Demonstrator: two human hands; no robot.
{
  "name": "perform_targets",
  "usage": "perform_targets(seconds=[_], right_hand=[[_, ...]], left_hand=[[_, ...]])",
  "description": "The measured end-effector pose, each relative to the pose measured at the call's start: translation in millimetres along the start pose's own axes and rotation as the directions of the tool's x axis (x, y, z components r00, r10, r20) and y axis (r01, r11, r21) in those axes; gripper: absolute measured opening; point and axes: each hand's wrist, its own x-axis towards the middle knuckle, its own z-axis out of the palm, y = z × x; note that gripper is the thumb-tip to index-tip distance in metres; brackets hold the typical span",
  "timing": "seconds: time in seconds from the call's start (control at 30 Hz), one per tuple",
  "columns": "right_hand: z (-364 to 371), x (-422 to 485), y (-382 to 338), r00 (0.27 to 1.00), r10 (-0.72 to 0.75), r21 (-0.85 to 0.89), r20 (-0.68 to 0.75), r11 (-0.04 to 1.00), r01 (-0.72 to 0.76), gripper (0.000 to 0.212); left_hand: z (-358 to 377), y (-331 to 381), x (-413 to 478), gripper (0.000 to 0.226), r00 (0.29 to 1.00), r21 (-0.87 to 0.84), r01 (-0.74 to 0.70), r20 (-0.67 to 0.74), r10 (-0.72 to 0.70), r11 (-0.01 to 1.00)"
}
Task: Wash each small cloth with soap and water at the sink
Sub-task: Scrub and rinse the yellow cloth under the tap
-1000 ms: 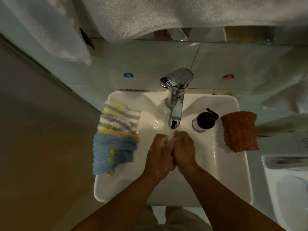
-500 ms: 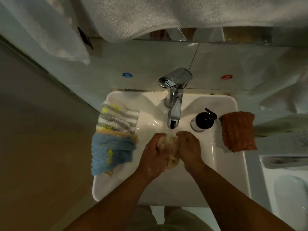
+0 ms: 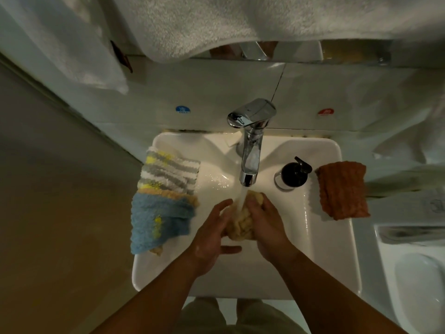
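Observation:
A wet, bunched yellow cloth [image 3: 242,225] sits between my hands over the white sink [image 3: 332,237], under water running from the chrome tap [image 3: 250,150]. My left hand [image 3: 214,235] presses against its left side with fingers spread and fairly straight. My right hand [image 3: 267,225] grips its right side, fingers curled over the top. On the sink's left rim lie a grey, white and yellow striped cloth [image 3: 168,171] and a blue cloth [image 3: 156,220]. An orange-brown cloth [image 3: 342,189] lies on the right rim.
A black soap pump bottle [image 3: 295,173] stands right of the tap. White towels [image 3: 204,22] hang above, over the wall. A second white fixture [image 3: 421,285] sits at the lower right. The brown floor [image 3: 53,225] lies to the left.
My hands, first pressed together under the stream, have spread apart, and the yellow cloth now shows between them. My left hand's fingers have straightened out.

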Motion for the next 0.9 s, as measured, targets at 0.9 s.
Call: perform_targets(seconds=[0.9], right_hand=[[17,11,6,0.960,-0.279,-0.613,-0.025,0.763,0.206,0.024]], left_hand=[[32,8,16,0.021,0.910,0.386,-0.235,-0.236,0.342,0.892]])
